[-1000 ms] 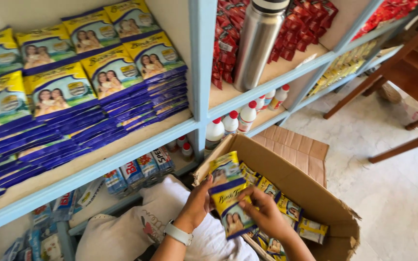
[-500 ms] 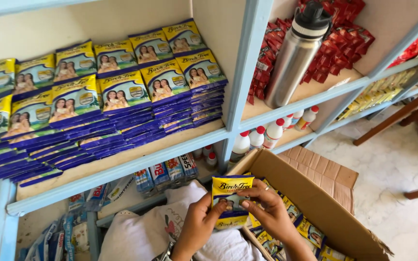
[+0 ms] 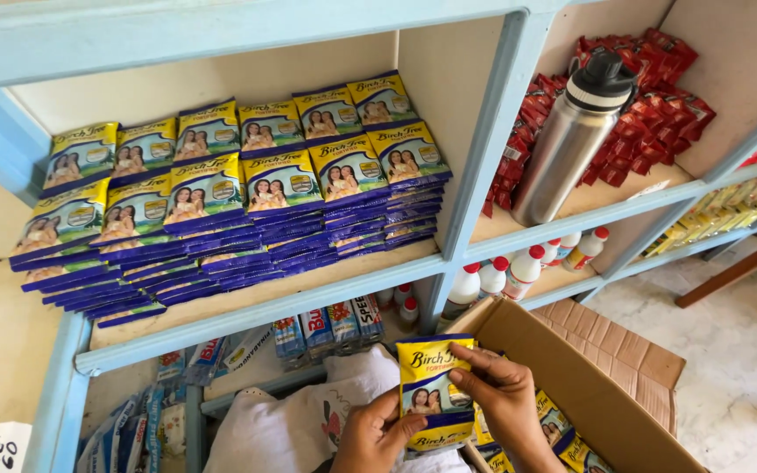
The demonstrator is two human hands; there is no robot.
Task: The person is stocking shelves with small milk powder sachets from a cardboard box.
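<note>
My left hand (image 3: 377, 435) and my right hand (image 3: 499, 391) together hold a small stack of yellow and blue sachets (image 3: 434, 391) upright in front of me, over the edge of an open cardboard box (image 3: 606, 403). More of the same sachets (image 3: 562, 438) lie inside the box. On the shelf above, many matching sachets (image 3: 247, 193) stand in overlapping stacked rows.
The light blue shelf frame (image 3: 265, 311) runs across the view with an upright post (image 3: 484, 166). A steel bottle (image 3: 571, 131) and red packets (image 3: 659, 114) sit in the right bay. White bottles with red caps (image 3: 519, 271) stand below. A white cloth bag (image 3: 300, 420) lies by the box.
My hands lifted the sachets out of the box and now hold them higher, facing me. The view tilted up toward the shelf.
</note>
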